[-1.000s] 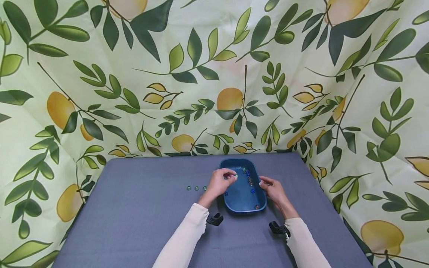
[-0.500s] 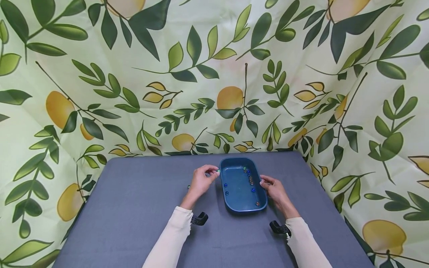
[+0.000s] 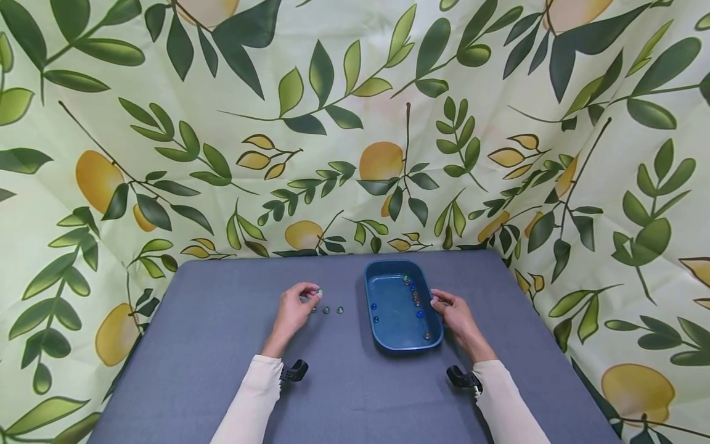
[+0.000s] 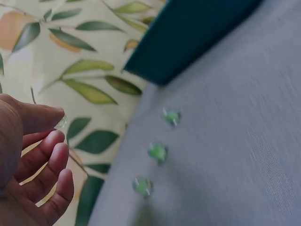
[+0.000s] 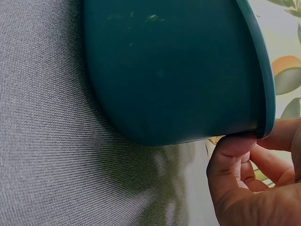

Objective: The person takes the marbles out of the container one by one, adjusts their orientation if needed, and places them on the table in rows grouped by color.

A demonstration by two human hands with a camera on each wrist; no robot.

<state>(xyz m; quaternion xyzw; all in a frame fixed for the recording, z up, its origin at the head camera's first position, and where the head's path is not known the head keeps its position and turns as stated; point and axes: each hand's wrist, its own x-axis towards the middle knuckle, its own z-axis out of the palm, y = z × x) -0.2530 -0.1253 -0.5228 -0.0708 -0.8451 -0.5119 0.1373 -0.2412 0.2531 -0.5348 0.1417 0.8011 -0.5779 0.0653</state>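
My left hand [image 3: 295,308] pinches a clear green marble [image 3: 320,292] between thumb and index finger, raised above the table. In the left wrist view that marble [image 4: 61,122] shows partly behind the thumb, while the other fingers curl loosely. Three green marbles lie in a row on the cloth, the middle one [image 4: 157,152] and the one nearest the tray [image 3: 341,310] among them. My right hand [image 3: 456,314] holds the right rim of a blue tray [image 3: 395,308]. In the right wrist view the fingertips [image 5: 237,143] press against the tray's wall [image 5: 174,84].
Several blue, green and amber marbles [image 3: 416,296] lie inside the tray, mostly along its right side. Two dark marbles [image 3: 374,306] sit near its left wall. A grey-blue cloth [image 3: 222,345] covers the table, and a leaf-print curtain [image 3: 310,185] hangs close behind it.
My left hand has moved left from above the tray, carrying the green marble out past the left rim to the row on the cloth. The right hand stays at the tray's rim.
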